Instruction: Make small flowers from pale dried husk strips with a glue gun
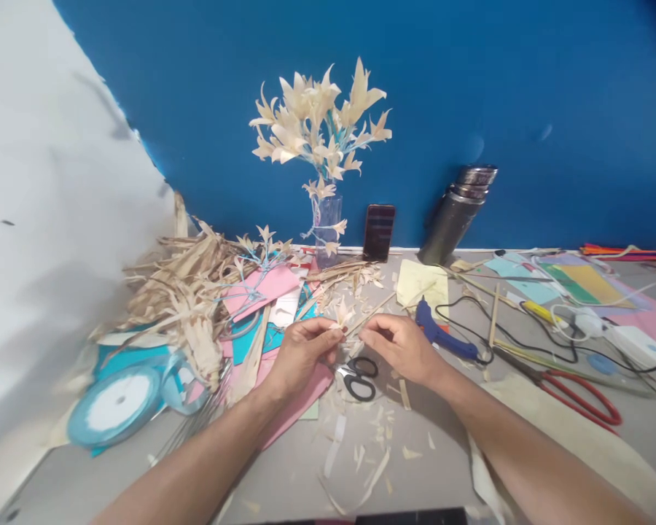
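My left hand (306, 350) pinches a small cream husk flower (344, 315) by its base, petals pointing up. Close by on the right, my right hand (403, 348) has thumb and forefinger pressed together; what lies between them is too small to make out. Under both hands, black-handled scissors (359, 392) rest on the table among husk scraps. A blue glue gun (442, 335) lies just beyond my right hand. Behind, a clear vase (328, 219) holds a bunch of similar flowers (320, 109) on blue stems.
Dried husks (191, 270) pile up at the left, with a blue ribbon roll (117, 401) in front. A phone (379, 232) and a dark flask (456, 215) lean against the blue wall. Red-handled shears (579, 397), cables and coloured sheets lie at the right.
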Motion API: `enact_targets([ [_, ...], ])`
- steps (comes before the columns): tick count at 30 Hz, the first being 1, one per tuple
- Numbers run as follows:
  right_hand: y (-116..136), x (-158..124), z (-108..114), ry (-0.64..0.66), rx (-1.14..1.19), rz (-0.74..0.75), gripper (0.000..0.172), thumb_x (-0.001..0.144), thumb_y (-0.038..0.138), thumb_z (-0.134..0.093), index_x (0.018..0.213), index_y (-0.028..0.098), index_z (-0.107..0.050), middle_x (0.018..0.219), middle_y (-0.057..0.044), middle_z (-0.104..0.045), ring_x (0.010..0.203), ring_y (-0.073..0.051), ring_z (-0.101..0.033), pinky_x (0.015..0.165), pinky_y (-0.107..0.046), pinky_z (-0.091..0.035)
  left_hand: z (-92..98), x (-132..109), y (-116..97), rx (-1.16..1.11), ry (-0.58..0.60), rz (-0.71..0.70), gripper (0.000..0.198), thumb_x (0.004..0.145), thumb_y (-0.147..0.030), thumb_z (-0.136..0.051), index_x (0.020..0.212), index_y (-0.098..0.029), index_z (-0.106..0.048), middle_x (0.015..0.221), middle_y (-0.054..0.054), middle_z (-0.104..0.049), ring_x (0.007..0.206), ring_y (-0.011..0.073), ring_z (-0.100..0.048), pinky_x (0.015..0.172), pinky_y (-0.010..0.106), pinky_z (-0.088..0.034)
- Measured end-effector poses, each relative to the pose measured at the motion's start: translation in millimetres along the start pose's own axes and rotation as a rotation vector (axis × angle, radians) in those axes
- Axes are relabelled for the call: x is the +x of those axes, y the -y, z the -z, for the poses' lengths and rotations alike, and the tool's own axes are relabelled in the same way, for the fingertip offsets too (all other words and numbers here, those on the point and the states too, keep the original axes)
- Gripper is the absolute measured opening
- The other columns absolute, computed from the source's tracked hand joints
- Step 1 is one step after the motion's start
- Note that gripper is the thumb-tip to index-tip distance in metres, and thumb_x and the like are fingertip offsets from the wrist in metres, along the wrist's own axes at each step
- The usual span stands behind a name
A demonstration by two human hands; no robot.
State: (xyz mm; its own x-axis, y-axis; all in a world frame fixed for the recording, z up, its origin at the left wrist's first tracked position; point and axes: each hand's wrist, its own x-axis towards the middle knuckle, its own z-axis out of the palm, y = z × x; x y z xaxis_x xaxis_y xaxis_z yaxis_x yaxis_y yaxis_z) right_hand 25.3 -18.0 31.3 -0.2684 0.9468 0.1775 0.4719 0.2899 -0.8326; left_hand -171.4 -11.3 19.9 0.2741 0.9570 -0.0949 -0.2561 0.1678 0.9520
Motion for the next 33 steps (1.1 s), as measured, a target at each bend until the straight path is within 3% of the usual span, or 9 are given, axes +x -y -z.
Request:
enact_targets([
  [4, 4, -1, 3, 0.050, 0.301, -0.082, 0.025, 0.085, 0.041, -0.065, 0.088, 0.016, -0.065, 0.075, -0.001, -0.064, 0.060, -0.011, -0.052, 0.056, -0.023, -0.039, -7.4, -4, 0, 0.020, -0.024, 0.021, 0.018, 0.068, -0.028, -0.078, 0.063, -0.014, -0.068, 0.048, -0.003, -0.053, 0.047, 0.0078, -0.043, 0.049, 0.021, -0.032],
  [8, 10, -3, 3, 0.051, 0.336, -0.091, 0.032, 0.081, 0.047, -0.069, 0.077, 0.016, -0.064, 0.066, 0.001, -0.058, 0.056, -0.010, -0.047, 0.052, -0.022, -0.036, -15.0, -10, 2, 0.109, -0.099, 0.027, 0.016, 0.067, -0.026, -0.077, 0.062, -0.013, -0.068, 0.048, -0.003, -0.051, 0.045, 0.0068, -0.039, 0.044, 0.020, -0.028],
  [12, 8, -1, 1, -0.009, 0.302, -0.151, 0.030, 0.080, 0.042, -0.068, 0.065, 0.016, -0.062, 0.056, 0.003, -0.054, 0.051, -0.009, -0.042, 0.049, -0.022, -0.031, -15.0, -11, 7, 0.142, -0.055, 0.033, 0.022, 0.073, -0.035, -0.075, 0.071, -0.013, -0.071, 0.049, -0.003, -0.052, 0.041, 0.0070, -0.038, 0.040, 0.021, -0.026],
  [17, 0, 3, 1, -0.022, 0.708, -0.341, 0.032, 0.072, 0.043, -0.076, 0.065, 0.016, -0.059, 0.060, 0.001, -0.058, 0.047, -0.006, -0.039, 0.044, -0.021, -0.023, -10.8, -7, 3, 0.056, -0.078, 0.009, 0.025, 0.074, -0.038, -0.074, 0.074, -0.014, -0.068, 0.064, 0.001, -0.064, 0.044, 0.0070, -0.046, 0.043, 0.021, -0.034],
  [23, -1, 5, 4, 0.042, 1.011, -0.437, 0.033, 0.066, 0.036, -0.082, 0.067, 0.015, -0.057, 0.061, 0.003, -0.056, 0.044, -0.003, -0.034, 0.044, -0.019, -0.018, -12.1, -5, 3, -0.108, -0.071, 0.036, 0.044, 0.081, -0.041, -0.067, 0.055, -0.019, -0.037, 0.045, -0.009, -0.031, 0.037, 0.0052, -0.029, 0.039, 0.019, -0.024],
  [25, -1, 5, 4, 0.044, 1.009, -0.427, 0.033, 0.067, 0.036, -0.082, 0.067, 0.015, -0.057, 0.061, 0.003, -0.055, 0.045, -0.003, -0.034, 0.044, -0.019, -0.019, -13.6, -7, 3, -0.067, -0.097, 0.025, 0.042, 0.080, -0.044, -0.067, 0.057, -0.019, -0.043, 0.046, -0.008, -0.036, 0.038, 0.0055, -0.031, 0.039, 0.019, -0.024],
  [28, -2, 5, 3, 0.033, 0.954, -0.406, 0.033, 0.068, 0.039, -0.081, 0.067, 0.015, -0.059, 0.061, 0.002, -0.056, 0.045, -0.004, -0.035, 0.043, -0.019, -0.021, -13.7, -9, 2, 0.008, -0.116, -0.048, 0.025, 0.077, -0.040, -0.071, 0.081, -0.017, -0.063, 0.062, -0.002, -0.056, 0.047, 0.0079, -0.044, 0.045, 0.021, -0.033],
  [30, -2, 4, 2, 0.032, 0.887, -0.379, 0.033, 0.069, 0.042, -0.080, 0.068, 0.015, -0.060, 0.062, 0.002, -0.057, 0.045, -0.004, -0.037, 0.043, -0.020, -0.021, -12.4, -12, 1, 0.074, -0.082, -0.098, 0.025, 0.079, -0.039, -0.070, 0.092, -0.018, -0.068, 0.068, -0.001, -0.060, 0.054, 0.0102, -0.050, 0.052, 0.022, -0.039],
  [33, -2, 2, -2, 0.047, 0.765, -0.330, 0.034, 0.072, 0.045, -0.077, 0.066, 0.015, -0.062, 0.062, 0.001, -0.059, 0.045, -0.005, -0.039, 0.043, -0.020, -0.022, -10.7, -14, 2, 0.226, -0.027, -0.185, 0.022, 0.081, -0.038, -0.069, 0.088, -0.017, -0.071, 0.076, 0.003, -0.064, 0.066, 0.0131, -0.056, 0.061, 0.024, -0.044],
])
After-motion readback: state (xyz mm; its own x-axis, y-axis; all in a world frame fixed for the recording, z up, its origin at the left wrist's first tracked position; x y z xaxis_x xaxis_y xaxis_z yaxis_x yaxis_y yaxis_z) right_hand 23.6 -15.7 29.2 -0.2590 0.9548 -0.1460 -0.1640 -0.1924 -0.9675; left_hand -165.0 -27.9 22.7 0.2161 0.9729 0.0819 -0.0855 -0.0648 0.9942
